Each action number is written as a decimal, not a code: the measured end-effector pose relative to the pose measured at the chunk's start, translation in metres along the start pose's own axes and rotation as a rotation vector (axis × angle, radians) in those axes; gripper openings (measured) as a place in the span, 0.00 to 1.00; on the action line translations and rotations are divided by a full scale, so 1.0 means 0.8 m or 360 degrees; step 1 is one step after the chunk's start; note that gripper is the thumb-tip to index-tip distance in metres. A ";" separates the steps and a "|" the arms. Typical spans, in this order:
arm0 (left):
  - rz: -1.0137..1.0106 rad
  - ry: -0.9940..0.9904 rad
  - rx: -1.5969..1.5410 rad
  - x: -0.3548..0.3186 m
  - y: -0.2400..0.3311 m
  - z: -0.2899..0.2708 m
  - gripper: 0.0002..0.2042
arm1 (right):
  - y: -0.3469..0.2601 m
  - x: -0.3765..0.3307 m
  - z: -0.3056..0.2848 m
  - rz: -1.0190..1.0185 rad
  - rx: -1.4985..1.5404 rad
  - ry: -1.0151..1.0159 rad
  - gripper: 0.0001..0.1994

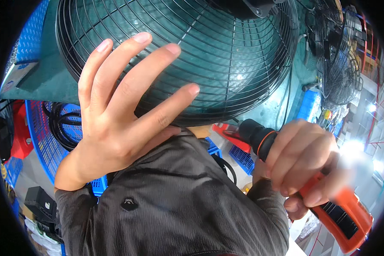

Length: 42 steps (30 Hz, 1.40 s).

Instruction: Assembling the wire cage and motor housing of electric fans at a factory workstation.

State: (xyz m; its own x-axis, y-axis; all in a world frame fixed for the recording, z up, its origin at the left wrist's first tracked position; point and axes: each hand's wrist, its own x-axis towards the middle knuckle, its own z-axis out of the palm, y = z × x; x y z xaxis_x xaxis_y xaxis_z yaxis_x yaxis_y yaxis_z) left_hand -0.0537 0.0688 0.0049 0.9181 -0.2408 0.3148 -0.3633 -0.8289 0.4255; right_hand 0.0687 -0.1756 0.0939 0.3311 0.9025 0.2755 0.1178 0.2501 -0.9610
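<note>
Head view: one wire fan guard (226,102), round and bowl-shaped, made of many thin, glossy black wires curving across straighter spokes, lies over a smooth green counter (51,77). One dark, solid block (243,6) shows at its far side. The bare left hand (115,128) is spread wide: four fingers (147,72) fan out over the wires and the thumb sits by the near rim; whether they press on it I cannot tell. The right hand (305,149) is curled round one hard orange-and-black power tool (337,217), whose rounded black nose points at the guard's near rim; contact at its tip is unclear. To the left, one blue plastic lattice basket (37,136) holds smooth, coiled black cable (64,128). At the upper right stand further black wire cages (341,72), too tangled to count
</note>
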 end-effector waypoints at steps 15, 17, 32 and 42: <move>0.0259 -0.0103 0.0163 0.019 -0.039 -0.043 0.36 | -0.001 -0.094 -0.018 -0.0543 0.0109 0.0690 0.23; 0.0268 -0.0106 0.0193 0.022 -0.035 -0.037 0.36 | -0.002 -0.118 -0.005 -0.0640 -0.0074 0.1042 0.24; 0.0226 0.0194 0.0161 0.036 -0.008 0.003 0.33 | 0.031 -0.159 0.046 -0.0649 -0.0586 0.1902 0.24; -0.0885 -0.0138 0.0713 0.007 -0.182 -0.165 0.10 | 0.038 -0.156 0.061 -0.0714 -0.0761 0.1855 0.25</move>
State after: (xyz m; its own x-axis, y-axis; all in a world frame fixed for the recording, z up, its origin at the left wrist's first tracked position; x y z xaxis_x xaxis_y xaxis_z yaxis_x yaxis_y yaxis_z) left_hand -0.0171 0.2547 0.0571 0.9643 0.2536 0.0761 0.2448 -0.9635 0.1085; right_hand -0.0152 -0.2637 0.0294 0.7501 -0.1087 0.6524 0.6608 0.0813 -0.7462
